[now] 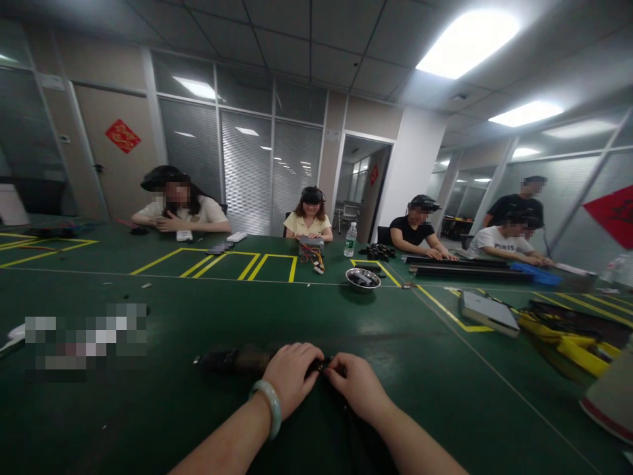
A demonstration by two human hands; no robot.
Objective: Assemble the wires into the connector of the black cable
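Observation:
My left hand (293, 377), with a pale green bangle at the wrist, is closed with its fingertips together over the right end of a long dark cylindrical tool (232, 361). The tool lies on the green table, its small shiny tip pointing left; its exact kind is too dark to tell. My right hand (357, 384) is closed in a pinch just beside the left fingertips. Between both hands is a small dark piece (324, 363), mostly hidden by fingers. A dark cord-like strip seems to run down below my right hand, dim against the table.
A metal bowl (363, 280) of dark parts stands ahead, near a water bottle (350, 240). To the right are a flat grey box (488, 311), a yellow-and-black tool bag (568, 336) and long black bars (469, 272). Several people sit across the table.

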